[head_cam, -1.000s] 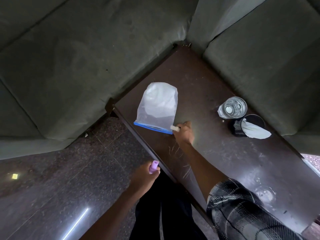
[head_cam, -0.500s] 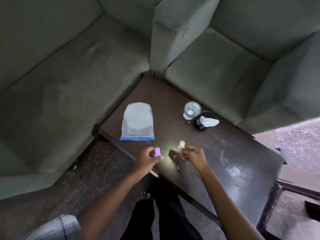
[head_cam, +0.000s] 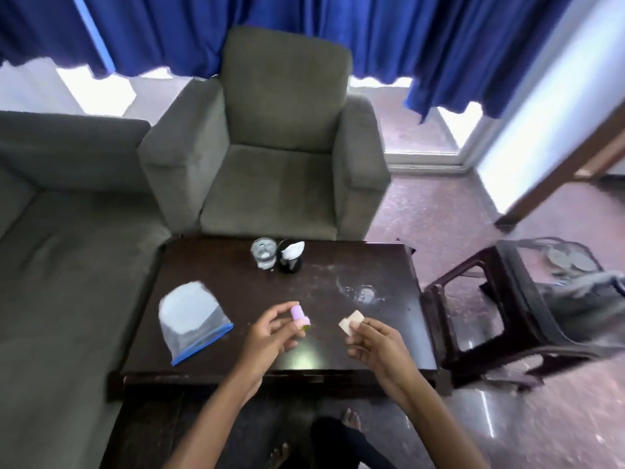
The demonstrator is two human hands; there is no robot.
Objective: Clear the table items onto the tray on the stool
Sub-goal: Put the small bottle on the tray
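Note:
My left hand (head_cam: pixel 270 336) pinches a small pink-capped bottle (head_cam: pixel 300 318) above the dark wooden table (head_cam: pixel 304 289). A small cream block (head_cam: pixel 351 321) is pinched in my right hand (head_cam: pixel 375 343), also over the table's near half. On the table's left side lies a clear zip bag (head_cam: pixel 191 319) with a blue seal. At the far edge stand a glass of water (head_cam: pixel 263 253) and a black cup (head_cam: pixel 290 257) holding a white tissue. To the right of the table a dark stool (head_cam: pixel 500 299) carries a grey tray (head_cam: pixel 581 296), blurred.
A grey armchair (head_cam: pixel 280 157) stands behind the table and a grey sofa (head_cam: pixel 61 258) runs along its left. Blue curtains (head_cam: pixel 372 32) hang at the back. A wet smear (head_cam: pixel 363 294) marks the table's right part. My bare feet (head_cam: pixel 350 419) show below on the polished floor.
My view swung up and right, bringing the armchair, curtains and stool into sight. My right hand lifted the cream block off the table beside the bag; both hands now hold their items over the table.

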